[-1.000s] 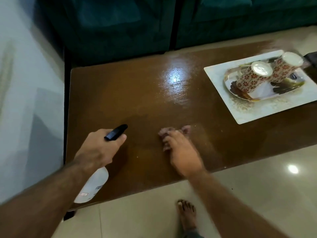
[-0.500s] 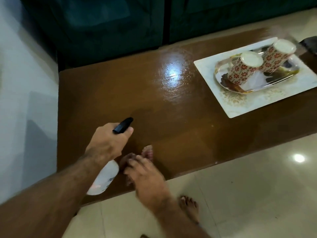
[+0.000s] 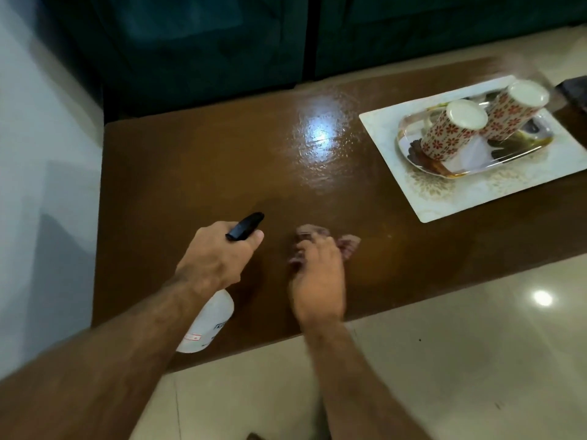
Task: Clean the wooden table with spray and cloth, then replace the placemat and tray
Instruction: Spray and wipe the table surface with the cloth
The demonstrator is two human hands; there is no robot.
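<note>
My left hand (image 3: 216,258) grips a white spray bottle (image 3: 208,322) with a black nozzle, held just above the near left part of the brown wooden table (image 3: 197,160). My right hand (image 3: 317,277) presses a dark reddish cloth (image 3: 347,242) flat on the tabletop near the front edge, right of the bottle. At the table's right end lies a white placemat (image 3: 444,204). On it rests a shiny metal tray (image 3: 521,154) bearing two upturned floral cups (image 3: 451,134).
A dark green sofa (image 3: 222,42) runs along the far side of the table. Pale tiled floor (image 3: 460,360) lies in front, and a light wall (image 3: 38,154) stands at the left. A dark object (image 3: 575,90) shows at the right edge.
My right hand has slid the cloth from the front edge beside the bottle back to the right and farther onto the table. The left hand holds the bottle in much the same place.
</note>
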